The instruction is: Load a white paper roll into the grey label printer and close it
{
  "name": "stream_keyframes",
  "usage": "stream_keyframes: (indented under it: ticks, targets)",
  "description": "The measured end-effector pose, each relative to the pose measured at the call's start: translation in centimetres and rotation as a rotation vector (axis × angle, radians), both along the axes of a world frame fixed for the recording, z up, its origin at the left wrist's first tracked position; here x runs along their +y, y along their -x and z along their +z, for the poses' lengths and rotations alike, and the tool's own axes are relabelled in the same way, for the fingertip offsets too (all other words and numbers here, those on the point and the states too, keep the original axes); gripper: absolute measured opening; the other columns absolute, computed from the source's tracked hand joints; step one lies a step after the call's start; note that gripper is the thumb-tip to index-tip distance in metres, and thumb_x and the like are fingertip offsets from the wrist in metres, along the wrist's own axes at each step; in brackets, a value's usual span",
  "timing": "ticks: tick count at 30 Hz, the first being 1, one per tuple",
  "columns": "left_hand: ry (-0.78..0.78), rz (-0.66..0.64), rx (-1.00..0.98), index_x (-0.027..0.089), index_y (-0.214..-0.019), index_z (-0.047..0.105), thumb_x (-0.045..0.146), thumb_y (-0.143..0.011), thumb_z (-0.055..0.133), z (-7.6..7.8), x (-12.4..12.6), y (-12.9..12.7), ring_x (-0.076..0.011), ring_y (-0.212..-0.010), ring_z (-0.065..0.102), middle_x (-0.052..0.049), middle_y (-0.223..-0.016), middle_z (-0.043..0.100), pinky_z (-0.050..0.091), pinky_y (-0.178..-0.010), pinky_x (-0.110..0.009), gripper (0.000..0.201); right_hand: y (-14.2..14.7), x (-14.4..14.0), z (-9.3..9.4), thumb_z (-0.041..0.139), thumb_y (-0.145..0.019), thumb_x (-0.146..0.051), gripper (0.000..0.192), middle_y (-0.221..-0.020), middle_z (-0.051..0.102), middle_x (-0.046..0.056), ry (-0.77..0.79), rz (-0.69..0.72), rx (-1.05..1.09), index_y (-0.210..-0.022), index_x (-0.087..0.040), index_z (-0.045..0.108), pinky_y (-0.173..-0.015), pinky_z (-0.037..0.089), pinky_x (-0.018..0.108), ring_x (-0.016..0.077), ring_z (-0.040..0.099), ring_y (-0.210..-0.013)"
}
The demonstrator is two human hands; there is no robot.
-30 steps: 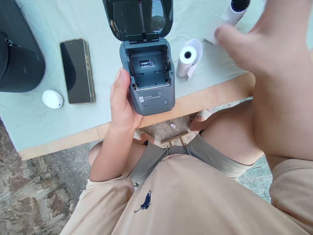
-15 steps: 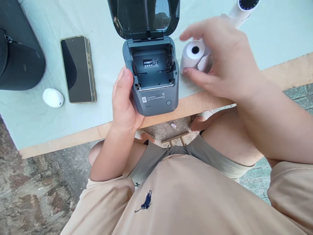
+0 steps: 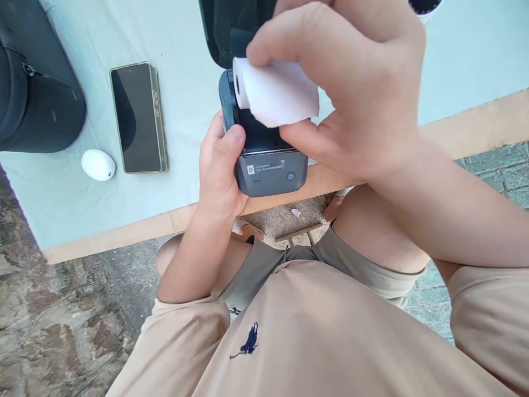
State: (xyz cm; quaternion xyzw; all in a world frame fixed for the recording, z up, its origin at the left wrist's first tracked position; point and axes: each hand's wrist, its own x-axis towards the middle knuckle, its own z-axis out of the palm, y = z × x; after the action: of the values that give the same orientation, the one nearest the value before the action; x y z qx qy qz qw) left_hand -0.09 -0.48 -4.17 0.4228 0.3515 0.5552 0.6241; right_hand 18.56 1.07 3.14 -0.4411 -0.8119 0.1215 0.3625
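A dark grey label printer (image 3: 270,176) rests at the table's near edge with its dark lid (image 3: 231,33) swung up. My left hand (image 3: 221,165) grips the printer's left side, thumb along the rim. Between the thumb and fingers of my right hand (image 3: 351,88) is a white paper roll (image 3: 276,91), lying sideways over the printer's compartment. A loose end of paper hangs toward me, and the roll's dark core hole faces left. The roll and my hand cover most of the compartment, so I cannot tell how deep the roll sits.
A smartphone (image 3: 138,118) lies left of the printer, near a white oval earbud case (image 3: 98,165). A black bag with a zip (image 3: 45,105) stands at the far left. Part of another white cylinder with a dark end (image 3: 425,6) shows at the upper right.
My right hand has picked the paper roll up from the table, turned it on its side and carried it left over the printer. My left hand still holds the printer.
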Motion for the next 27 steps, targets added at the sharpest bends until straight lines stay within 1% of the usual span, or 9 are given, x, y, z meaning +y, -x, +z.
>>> stream_keyframes:
  ticks: [1, 3, 6, 12, 14, 16, 19, 23, 27]
  targets:
    - [0.000, 0.003, 0.006, 0.029, -0.116, 0.078, 0.084, -0.097, 0.054, -0.1, 0.0, 0.0, -0.0334, -0.142, 0.066, -0.007, -0.111, 0.079, 0.051, -0.124, -0.047, 0.063, 0.1, 0.0, -0.1, 0.031, -0.112, -0.042, 0.052, -0.125, 0.068, 0.004, -0.058, -0.049, -0.086, -0.125, -0.015, 0.074, -0.108, 0.054, 0.034, 0.0175, 0.066, -0.120]
    - [0.013, 0.004, 0.011, 0.029, -0.117, 0.077, 0.085, -0.096, 0.056, -0.3, 0.0, 0.0, -0.0333, -0.136, 0.069, -0.007, -0.112, 0.079, 0.055, -0.119, -0.047, 0.063, 0.2, 0.1, -0.4, 0.039, -0.109, -0.039, 0.042, -0.121, 0.070, 0.004, -0.007, -0.102, -0.196, -0.121, -0.019, 0.074, -0.099, 0.055, 0.036, 0.0206, 0.070, -0.114]
    - [0.061, 0.009, 0.000, 0.027, -0.114, 0.078, 0.082, -0.098, 0.055, -0.2, -0.1, 0.0, -0.0305, -0.122, 0.073, -0.007, -0.113, 0.078, 0.058, -0.114, -0.044, 0.061, -0.1, 0.5, -0.9, 0.054, -0.100, -0.036, 0.026, -0.118, 0.073, 0.001, 0.031, -0.065, -0.274, -0.112, -0.024, 0.073, -0.099, 0.056, 0.044, 0.0262, 0.074, -0.114]
    - [0.088, -0.047, -0.076, 0.026, -0.105, 0.076, 0.076, -0.101, 0.056, 1.4, -0.4, -0.2, -0.0330, -0.129, 0.070, -0.008, -0.107, 0.076, 0.061, -0.109, -0.044, 0.054, -1.3, 0.4, -2.3, 0.046, -0.103, -0.034, 0.024, -0.103, 0.073, -0.001, -0.278, 0.113, -0.234, -0.099, -0.022, 0.066, -0.084, 0.054, 0.043, 0.0228, 0.074, -0.101]
    - [0.097, -0.076, -0.105, 0.025, -0.109, 0.074, 0.064, -0.103, 0.063, 1.8, -0.6, -0.2, -0.0305, -0.123, 0.073, -0.006, -0.103, 0.075, 0.062, -0.106, -0.043, 0.041, -1.6, 0.2, -2.8, 0.051, -0.102, -0.033, 0.017, -0.101, 0.074, -0.003, -0.319, 0.220, -0.227, -0.096, -0.022, 0.063, -0.083, 0.051, 0.043, 0.0223, 0.073, -0.103]
    - [0.113, -0.073, -0.098, 0.024, -0.114, 0.072, 0.047, -0.101, 0.075, 2.0, -0.8, -0.1, -0.0238, -0.106, 0.077, -0.002, -0.099, 0.075, 0.064, -0.103, -0.041, 0.026, -1.9, 0.2, -3.0, 0.058, -0.101, -0.042, 0.019, -0.106, 0.075, -0.004, -0.332, 0.298, -0.168, -0.099, -0.023, 0.062, -0.086, 0.050, 0.044, 0.0223, 0.073, -0.109]
    - [0.108, -0.057, -0.039, 0.021, -0.115, 0.069, 0.034, -0.095, 0.085, 1.6, -0.8, 0.1, -0.0173, -0.090, 0.077, 0.000, -0.101, 0.077, 0.066, -0.098, -0.039, 0.029, -2.4, 0.2, -2.9, 0.059, -0.104, -0.050, 0.027, -0.111, 0.074, -0.002, -0.269, 0.275, -0.038, -0.105, -0.023, 0.065, -0.096, 0.053, 0.043, 0.0188, 0.071, -0.107]
    - [0.048, -0.102, 0.008, 0.022, -0.122, 0.065, 0.036, -0.088, 0.091, 0.7, -0.5, 0.4, -0.0253, -0.097, 0.083, -0.004, -0.110, 0.080, 0.070, -0.092, -0.046, 0.045, -2.6, 0.2, -2.4, 0.048, -0.109, -0.059, 0.042, -0.114, 0.071, 0.003, -0.137, 0.111, -0.095, -0.109, -0.022, 0.068, -0.104, 0.053, 0.041, 0.0189, 0.067, -0.109]
    - [0.010, -0.107, 0.030, 0.021, -0.118, 0.064, 0.046, -0.089, 0.087, 0.1, -0.1, 0.7, -0.0322, -0.113, 0.081, -0.005, -0.104, 0.077, 0.071, -0.093, -0.049, 0.045, -2.3, -0.1, -2.2, 0.051, -0.106, -0.060, 0.041, -0.121, 0.068, 0.005, -0.115, 0.151, -0.198, -0.111, -0.024, 0.070, -0.103, 0.052, 0.047, 0.0236, 0.064, -0.113]
